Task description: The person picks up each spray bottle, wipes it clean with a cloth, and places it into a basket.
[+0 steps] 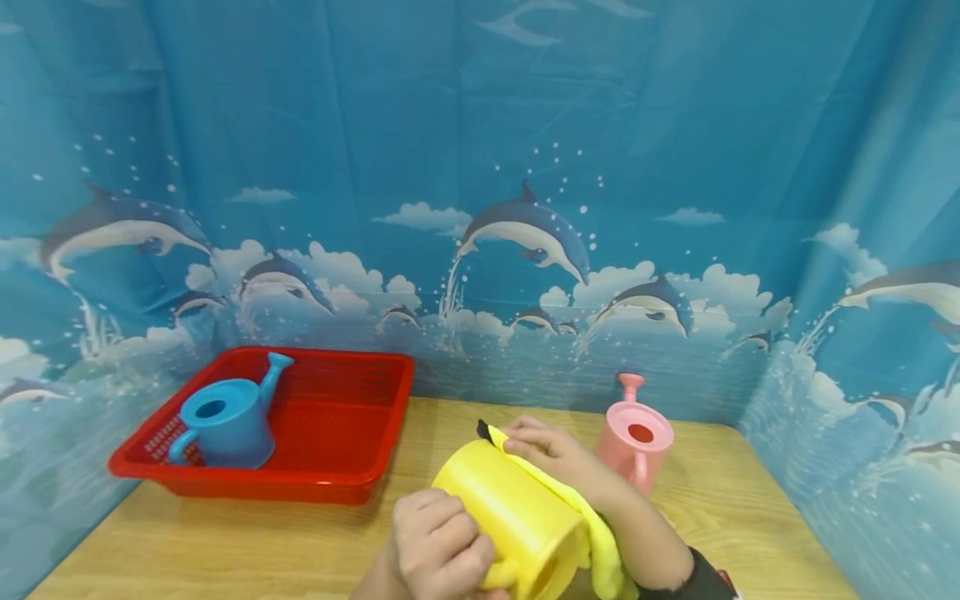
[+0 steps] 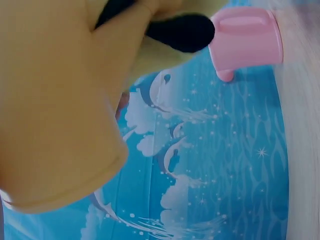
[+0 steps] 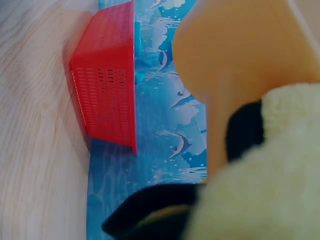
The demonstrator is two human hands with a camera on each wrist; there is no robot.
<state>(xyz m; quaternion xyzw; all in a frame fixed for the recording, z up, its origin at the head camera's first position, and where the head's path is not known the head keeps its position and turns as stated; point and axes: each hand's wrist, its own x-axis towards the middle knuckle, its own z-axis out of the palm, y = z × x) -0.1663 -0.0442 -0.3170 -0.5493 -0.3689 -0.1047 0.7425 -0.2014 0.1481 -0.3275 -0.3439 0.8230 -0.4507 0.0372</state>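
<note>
A yellow watering can (image 1: pixel 517 508) is held tilted above the front of the table, its round body also filling much of the left wrist view. My left hand (image 1: pixel 444 537) grips it by the handle. On the can's right side, my right hand (image 1: pixel 557 462) holds a yellow cloth (image 1: pixel 596 533) against the surface, with its fingers bent over the cloth. Part of the cloth hangs down below the right wrist. Black pieces on the cloth show in both wrist views. My right palm is hidden in the head view.
A red basket (image 1: pixel 337 477) stands at the left of the wooden table (image 1: pixel 315 546), with a blue watering can (image 1: pixel 232 433) inside. Behind my right forearm stands a pink watering can (image 1: pixel 618 429). A blue dolphin-print curtain (image 1: pixel 480 125) encloses the back and sides.
</note>
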